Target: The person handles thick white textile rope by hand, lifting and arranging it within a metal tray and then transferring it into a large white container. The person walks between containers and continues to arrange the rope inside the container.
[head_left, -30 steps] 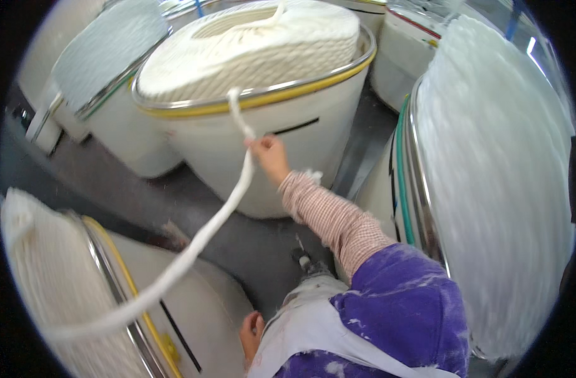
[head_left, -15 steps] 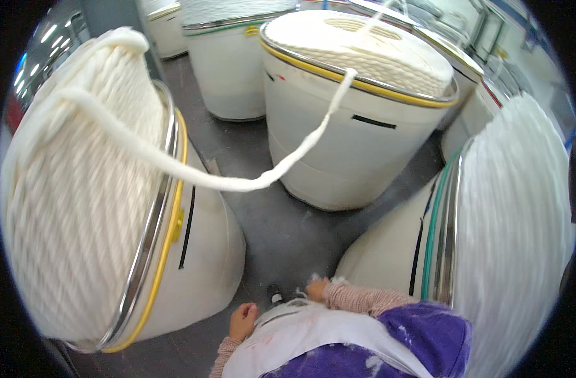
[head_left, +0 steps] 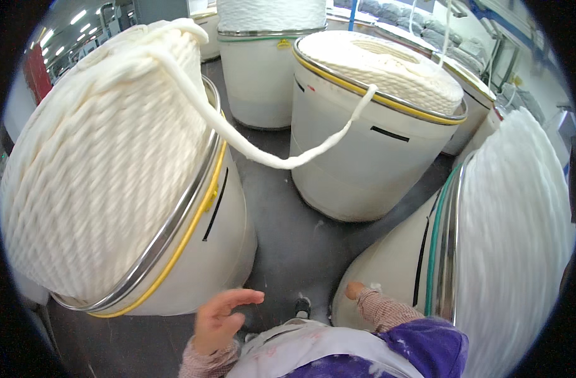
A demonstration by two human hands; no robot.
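My left hand (head_left: 217, 320) is raised at the lower middle, thumb and fingers apart, holding nothing. It is nearest to the left can (head_left: 234, 252), a white drum with a yellow band, heaped with coiled cream fibre rope (head_left: 111, 170). My right hand (head_left: 354, 290) is small and curled in front of the right can (head_left: 388, 252), which has a green band. A small white tuft (head_left: 376, 287) shows beside that hand; whether the fingers grip any of it is hidden. A thick loose strand (head_left: 281, 161) sags from the left can's coil to the rim of the middle can (head_left: 357, 164).
White fibre (head_left: 508, 220) bulges high over the right can. Behind stand another tall can (head_left: 256, 82) and further cans (head_left: 461, 82) at the back right. Dark floor (head_left: 288, 233) runs between the cans, with my shoe (head_left: 303, 307) on it.
My left hand has risen and its fingers have spread. My right hand has moved right, towards the right can. The view has shifted, so the left and middle cans sit further right.
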